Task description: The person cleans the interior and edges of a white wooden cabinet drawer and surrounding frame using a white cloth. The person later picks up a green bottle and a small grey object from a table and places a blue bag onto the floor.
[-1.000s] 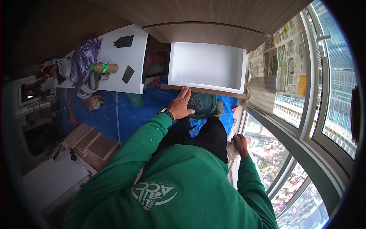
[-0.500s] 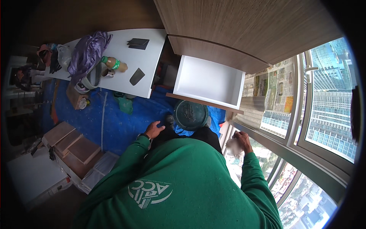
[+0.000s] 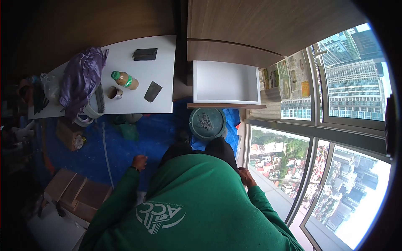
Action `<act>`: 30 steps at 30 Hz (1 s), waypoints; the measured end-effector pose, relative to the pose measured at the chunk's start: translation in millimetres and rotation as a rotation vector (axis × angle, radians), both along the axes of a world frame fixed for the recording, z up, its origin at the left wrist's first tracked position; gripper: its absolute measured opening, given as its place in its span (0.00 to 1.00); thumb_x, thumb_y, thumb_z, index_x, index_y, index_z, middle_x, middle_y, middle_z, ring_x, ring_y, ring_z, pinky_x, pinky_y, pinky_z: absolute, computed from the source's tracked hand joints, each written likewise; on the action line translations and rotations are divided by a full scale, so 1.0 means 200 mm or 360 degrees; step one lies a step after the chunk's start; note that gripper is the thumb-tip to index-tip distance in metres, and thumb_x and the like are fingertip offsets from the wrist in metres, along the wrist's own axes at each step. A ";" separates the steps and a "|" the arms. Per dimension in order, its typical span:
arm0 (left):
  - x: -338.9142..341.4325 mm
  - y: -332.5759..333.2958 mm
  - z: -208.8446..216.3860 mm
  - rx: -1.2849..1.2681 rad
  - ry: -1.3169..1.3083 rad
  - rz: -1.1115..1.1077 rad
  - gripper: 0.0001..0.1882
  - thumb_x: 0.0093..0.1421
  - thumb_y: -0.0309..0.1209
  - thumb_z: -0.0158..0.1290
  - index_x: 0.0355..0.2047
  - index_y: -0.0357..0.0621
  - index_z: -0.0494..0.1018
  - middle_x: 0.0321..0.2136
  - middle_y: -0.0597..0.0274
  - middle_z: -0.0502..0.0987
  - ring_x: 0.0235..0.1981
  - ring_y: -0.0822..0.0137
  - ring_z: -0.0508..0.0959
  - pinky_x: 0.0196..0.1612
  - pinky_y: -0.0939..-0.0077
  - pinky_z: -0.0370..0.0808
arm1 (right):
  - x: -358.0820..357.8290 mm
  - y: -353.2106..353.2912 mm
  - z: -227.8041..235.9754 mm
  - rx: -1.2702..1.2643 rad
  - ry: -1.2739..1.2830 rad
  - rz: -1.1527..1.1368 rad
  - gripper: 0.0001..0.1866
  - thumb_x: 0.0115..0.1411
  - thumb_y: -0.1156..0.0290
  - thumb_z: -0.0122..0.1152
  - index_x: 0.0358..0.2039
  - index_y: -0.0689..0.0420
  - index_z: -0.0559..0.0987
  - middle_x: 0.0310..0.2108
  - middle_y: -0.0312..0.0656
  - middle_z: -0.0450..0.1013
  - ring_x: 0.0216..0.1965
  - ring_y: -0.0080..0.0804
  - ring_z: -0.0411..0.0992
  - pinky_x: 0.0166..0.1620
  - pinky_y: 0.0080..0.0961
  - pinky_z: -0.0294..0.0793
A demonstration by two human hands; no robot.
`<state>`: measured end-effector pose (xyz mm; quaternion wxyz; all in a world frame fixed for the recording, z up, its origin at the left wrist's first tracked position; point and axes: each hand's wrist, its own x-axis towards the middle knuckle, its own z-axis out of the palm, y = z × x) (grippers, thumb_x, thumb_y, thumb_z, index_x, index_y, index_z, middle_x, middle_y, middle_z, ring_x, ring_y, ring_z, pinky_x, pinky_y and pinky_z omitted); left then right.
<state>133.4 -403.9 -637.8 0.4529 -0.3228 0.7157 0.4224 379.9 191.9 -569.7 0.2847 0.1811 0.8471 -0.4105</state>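
Note:
My left hand [image 3: 140, 162] hangs out to the left of my body over the blue sheet, its fingers curled in loosely and nothing showing in them. At my right thigh is my right hand [image 3: 247, 177], fingers closed, knuckles by the window side. What it holds is hidden now. In front of my legs stands a round dark-green bucket [image 3: 206, 133] with marks on its top. Beyond that, a white drawer [image 3: 226, 83] is pulled out of a wood-grain cabinet [image 3: 234, 25].
On the white table [image 3: 138, 96] are a bottle [image 3: 127, 80], a cup [image 3: 114, 93], two dark flat pieces and purple cloth [image 3: 83, 79]. A blue sheet [image 3: 125, 154] covers the floor. Wooden boxes [image 3: 79, 192] lie at left. Tall windows [image 3: 356, 100] line the right.
My view has turned slightly. My left hand has moved left and its fingers have curled. My right hand, which carried a pale blurred thing, has come in closer to my thigh.

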 end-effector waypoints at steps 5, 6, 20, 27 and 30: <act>-0.37 0.29 0.07 0.0133 0.0280 0.0159 0.32 0.66 0.42 0.60 0.63 0.35 0.66 0.51 0.53 0.76 0.44 0.61 0.79 0.38 0.67 0.78 | 0.11 -0.02 0.07 0.0093 0.0228 0.0488 0.12 0.61 0.68 0.55 0.39 0.57 0.83 0.35 0.57 0.79 0.39 0.55 0.79 0.43 0.44 0.79; -0.40 0.35 0.11 0.0147 0.0325 0.0144 0.32 0.66 0.42 0.59 0.63 0.35 0.66 0.52 0.53 0.76 0.46 0.60 0.79 0.39 0.66 0.78 | 0.08 -0.03 0.08 0.0172 0.0222 0.0480 0.12 0.62 0.67 0.54 0.39 0.57 0.83 0.35 0.56 0.79 0.39 0.55 0.79 0.43 0.44 0.79; 0.06 0.40 -0.04 0.0171 0.0520 -0.0760 0.28 0.65 0.40 0.60 0.59 0.33 0.71 0.46 0.54 0.80 0.38 0.61 0.82 0.36 0.63 0.80 | -0.07 0.20 -0.01 -0.0100 0.0452 -0.0683 0.27 0.73 0.49 0.43 0.45 0.61 0.80 0.41 0.53 0.75 0.45 0.53 0.74 0.49 0.41 0.71; 0.04 0.82 0.28 -0.0109 0.0479 -0.0055 0.27 0.66 0.38 0.59 0.60 0.36 0.71 0.46 0.56 0.80 0.42 0.63 0.81 0.38 0.65 0.79 | 0.18 0.37 -0.32 -0.0018 0.0286 -0.0700 0.22 0.72 0.58 0.47 0.49 0.60 0.83 0.43 0.53 0.79 0.47 0.47 0.77 0.53 0.35 0.74; -0.17 1.08 0.42 -0.0079 0.0841 -0.0323 0.25 0.66 0.36 0.59 0.59 0.34 0.72 0.49 0.53 0.81 0.47 0.62 0.81 0.46 0.65 0.79 | 0.21 0.49 -0.38 -0.0248 0.0418 -0.0865 0.23 0.71 0.58 0.47 0.43 0.66 0.82 0.39 0.50 0.81 0.45 0.44 0.78 0.50 0.37 0.74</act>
